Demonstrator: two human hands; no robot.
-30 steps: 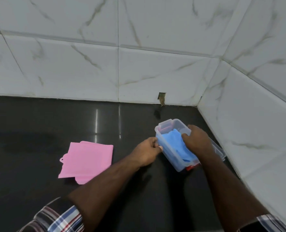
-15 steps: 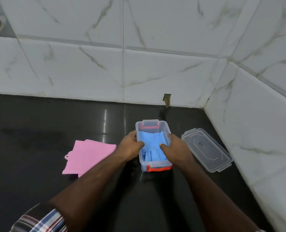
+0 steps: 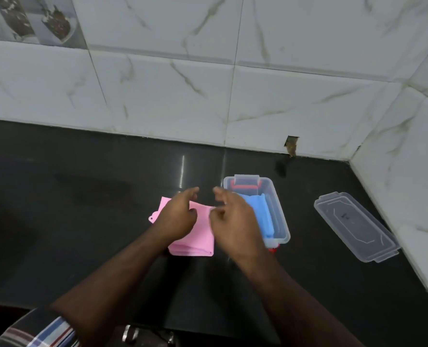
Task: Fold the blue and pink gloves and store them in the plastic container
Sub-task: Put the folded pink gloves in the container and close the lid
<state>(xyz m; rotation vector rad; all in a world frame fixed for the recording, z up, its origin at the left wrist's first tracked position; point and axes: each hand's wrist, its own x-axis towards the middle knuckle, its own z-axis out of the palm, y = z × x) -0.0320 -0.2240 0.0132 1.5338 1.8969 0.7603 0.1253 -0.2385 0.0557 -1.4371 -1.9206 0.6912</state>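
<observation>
Soft, even light. A white streak shines on the dark counter (image 3: 82, 209). The hands look a bit blurry.

- Both hands off the plastic container (image 3: 280, 216); 0.5 s ago they gripped its left and right sides.
- left hand (image 3: 176, 217) now on the pink glove (image 3: 200, 236), fingers curled, not clearly pinching it.
- right hand (image 3: 233, 221) moved left, now over the pink glove's right edge, fingers loosely bent; grip unclear.
- pink glove now just left of the container; earlier it was well to the left.
- blue glove (image 3: 264, 214) in the container is uncovered, no hand on it.
</observation>
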